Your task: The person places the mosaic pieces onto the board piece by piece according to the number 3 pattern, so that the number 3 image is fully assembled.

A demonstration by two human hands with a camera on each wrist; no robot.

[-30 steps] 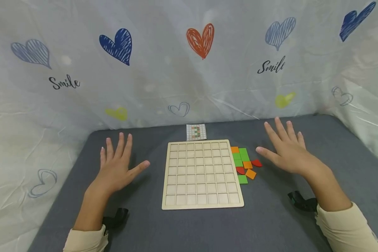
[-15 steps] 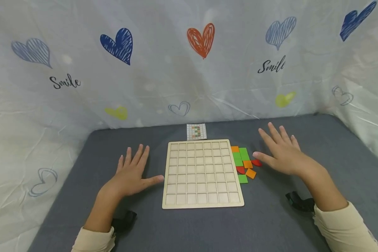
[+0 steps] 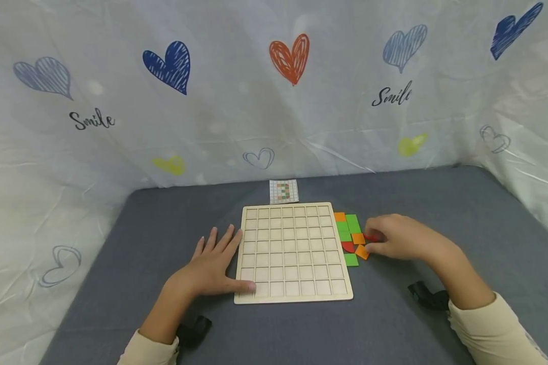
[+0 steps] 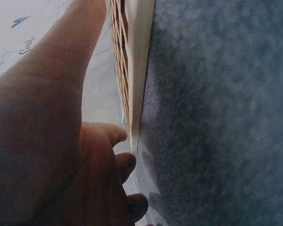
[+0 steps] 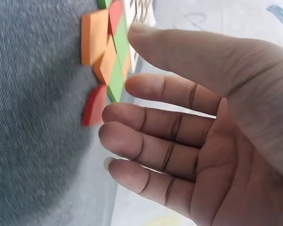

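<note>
A square wooden grid board [image 3: 297,261] with bare cells lies flat on the table. My left hand [image 3: 210,271] is at its left side, fingers straight, the thumb over the front left corner. In the left wrist view the fingertips reach along the pale edge of the board [image 4: 140,61]. Beyond the board's right side my right hand [image 3: 404,238] is lowered over flat coloured pieces. Its fingers bend loosely, and the right wrist view shows nothing between thumb and fingers. Closest to the fingertips are a red curved-edge piece [image 5: 94,106] and an orange square [image 5: 94,37].
Green pieces [image 3: 353,223], more orange squares [image 3: 340,217] and another red piece [image 3: 348,247] lie against the board's right edge. A small printed grid card [image 3: 283,191] sits behind the board. A white curtain with hearts [image 3: 228,111] hangs along the table's far edge.
My left hand has moved right and nearer to me, from beside the board to its left edge. My right hand has come down to the pieces, its spread fingers now bent.
</note>
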